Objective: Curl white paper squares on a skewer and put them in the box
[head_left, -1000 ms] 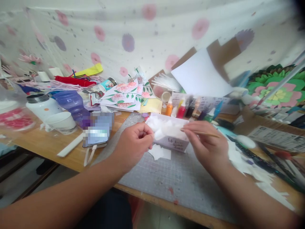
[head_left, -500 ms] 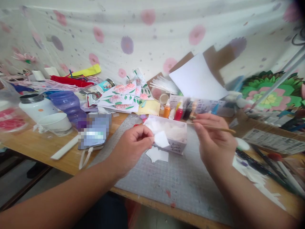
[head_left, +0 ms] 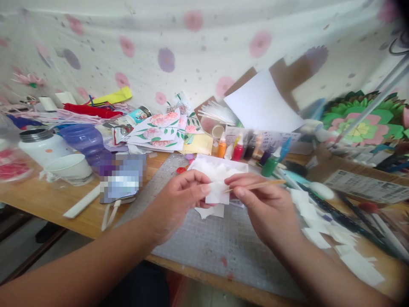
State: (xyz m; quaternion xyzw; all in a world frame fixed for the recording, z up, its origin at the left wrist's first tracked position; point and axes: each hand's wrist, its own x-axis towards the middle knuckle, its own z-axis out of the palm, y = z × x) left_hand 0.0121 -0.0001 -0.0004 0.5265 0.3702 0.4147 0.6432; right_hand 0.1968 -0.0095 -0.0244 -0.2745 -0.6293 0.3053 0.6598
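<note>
My left hand (head_left: 188, 192) pinches a small white paper piece (head_left: 219, 194) between thumb and fingers, above the cutting mat. Closed round a thin wooden stick (head_left: 260, 184), my right hand (head_left: 260, 202) is close beside it. The stick's tip lies against the paper piece, and the right fingers are at the paper's edge. Behind both hands stands a white box (head_left: 239, 165) filled with soft white pieces, partly hidden by the hands. More white paper pieces (head_left: 217, 211) lie on the grey cutting mat (head_left: 204, 247) below the held one.
Small paint bottles, among them a green bottle (head_left: 271, 164), stand behind the box. Loose white strips (head_left: 319, 221) and brushes lie at the right. A phone (head_left: 124, 179), a white cup (head_left: 70, 168) and a purple container (head_left: 84, 143) are at the left.
My right hand has moved left and down with the wooden stick, from beside the box to the paper piece. The left hand still holds the paper. The camera view has shifted slightly.
</note>
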